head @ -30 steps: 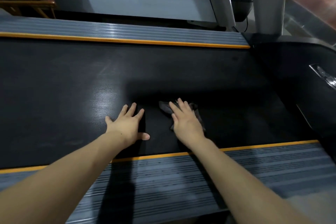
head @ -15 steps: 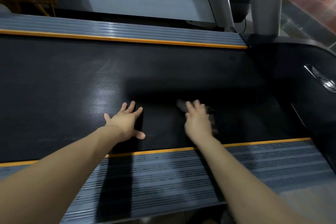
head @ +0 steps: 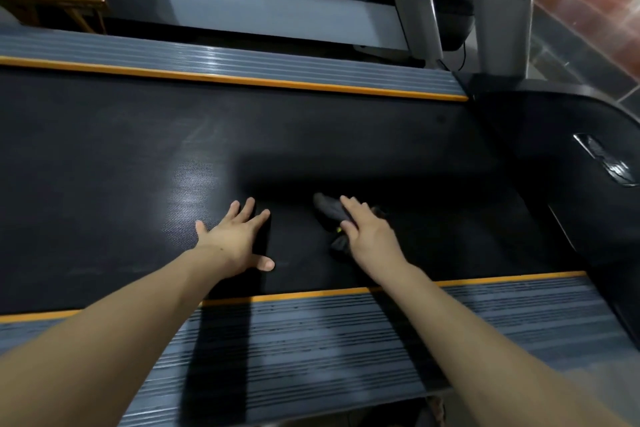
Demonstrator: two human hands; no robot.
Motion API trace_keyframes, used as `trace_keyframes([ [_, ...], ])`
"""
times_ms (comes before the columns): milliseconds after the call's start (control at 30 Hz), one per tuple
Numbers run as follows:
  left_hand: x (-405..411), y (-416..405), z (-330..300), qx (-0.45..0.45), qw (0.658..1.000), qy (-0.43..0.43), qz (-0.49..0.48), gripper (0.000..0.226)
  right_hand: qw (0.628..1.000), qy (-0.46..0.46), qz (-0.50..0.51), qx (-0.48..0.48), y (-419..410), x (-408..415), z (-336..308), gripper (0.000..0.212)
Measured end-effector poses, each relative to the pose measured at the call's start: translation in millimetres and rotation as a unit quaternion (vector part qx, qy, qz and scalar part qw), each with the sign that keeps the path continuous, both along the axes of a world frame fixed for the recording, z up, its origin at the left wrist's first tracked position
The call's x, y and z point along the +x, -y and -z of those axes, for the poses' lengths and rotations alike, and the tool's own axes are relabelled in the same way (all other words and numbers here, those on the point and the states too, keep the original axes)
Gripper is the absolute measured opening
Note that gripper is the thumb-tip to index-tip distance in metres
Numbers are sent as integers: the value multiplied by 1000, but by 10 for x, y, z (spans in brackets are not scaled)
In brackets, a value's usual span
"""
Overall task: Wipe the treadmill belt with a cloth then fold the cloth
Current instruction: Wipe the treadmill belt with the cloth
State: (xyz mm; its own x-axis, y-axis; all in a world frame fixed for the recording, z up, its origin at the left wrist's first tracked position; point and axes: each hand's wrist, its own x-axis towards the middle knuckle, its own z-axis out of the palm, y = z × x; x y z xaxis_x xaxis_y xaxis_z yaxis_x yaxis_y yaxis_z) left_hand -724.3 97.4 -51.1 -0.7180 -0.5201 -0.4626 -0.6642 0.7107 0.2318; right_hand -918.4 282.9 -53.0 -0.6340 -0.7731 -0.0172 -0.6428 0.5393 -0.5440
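Cloth [head: 329, 210] on belt [head: 104, 156], under right hand [head: 369, 237].

Second treadmill [head: 263, 7] stands beyond, grey-sided. Grey upright posts [head: 498, 10] at upper right. Wooden furniture frame [head: 69, 7] upper left. Reddish floor [head: 595, 0] far right. Lighting dim.

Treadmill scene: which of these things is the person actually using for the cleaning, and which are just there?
In use:
- dark cloth, pressed flat under the right hand
- treadmill belt
- left hand, spread flat on the belt beside the cloth

Just there:
- grey side rail with its orange stripe
- black motor cover
- second treadmill behind
- wooden stool, far left
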Motion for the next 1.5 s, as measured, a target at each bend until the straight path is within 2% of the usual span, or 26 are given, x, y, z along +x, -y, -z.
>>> trace_keyframes([
  [100, -3, -2, 6, 2, 1000, -3, -5, 112, 1000, 18, 9, 10, 38, 187, 63, 43],
  [233, -7, -15, -23, 9, 1000, 0, -9, 110, 998, -41, -10, 49, 24, 144, 103, 48],
  [300, -3, -16, -22, 9, 1000, -1, -9, 110, 999, -39, -14, 25, 7, 198, 91, 46],
  [367, -2, -19, -25, 11, 1000, -1, -8, 110, 996, -11, -82, -13, -87, 284, 93, 43],
  [467, 0, -17, -24, 7, 1000, 1, -4, 110, 970, 17, -242, -5, -284, 305, 79, 44],
  [600, -4, -6, -14, 10, 1000, 0, -5, 111, 954, -15, -299, -19, -201, 15, 44, 44],
  [700, -6, -5, -11, 16, 1000, -3, -9, 110, 961, -69, -263, -42, -41, -187, 131, 44],
  [800, -4, -11, -3, 17, 1000, -2, -10, 111, 994, -39, -87, -54, 177, -314, 107, 39],
  [867, 0, -11, -9, 15, 1000, -1, -14, 111, 998, -27, -46, -36, 260, -288, 82, 38],
  [900, 1, -15, -21, 16, 1000, 1, -14, 111, 996, -35, -74, -41, 238, -247, 69, 38],
  [967, 2, -20, -28, 20, 1000, 1, -14, 110, 978, -51, -195, -52, 39, -148, 46, 38],
  [1067, 10, -12, -22, 22, 1000, 3, -14, 110, 943, -24, -331, 2, -395, -90, -69, 37],
  [1200, 5, -20, -33, 24, 1000, 5, -13, 109, 917, -22, -395, 43, -561, -171, -156, 38],
  [1267, -2, -21, -43, 24, 1000, 8, -14, 109, 924, -48, -379, 30, -456, -223, -100, 40],
  [1333, -3, -24, -47, 23, 1000, 10, -15, 109, 950, -54, -308, -5, -298, -270, -1, 40],
  [1433, -2, -26, -55, 22, 1000, 12, -15, 110, 994, -26, -94, -52, -2, -301, 72, 41],
  [1500, -3, -26, -57, 21, 1000, 12, -15, 110, 998, 6, 13, -63, 149, -226, 85, 39],
])
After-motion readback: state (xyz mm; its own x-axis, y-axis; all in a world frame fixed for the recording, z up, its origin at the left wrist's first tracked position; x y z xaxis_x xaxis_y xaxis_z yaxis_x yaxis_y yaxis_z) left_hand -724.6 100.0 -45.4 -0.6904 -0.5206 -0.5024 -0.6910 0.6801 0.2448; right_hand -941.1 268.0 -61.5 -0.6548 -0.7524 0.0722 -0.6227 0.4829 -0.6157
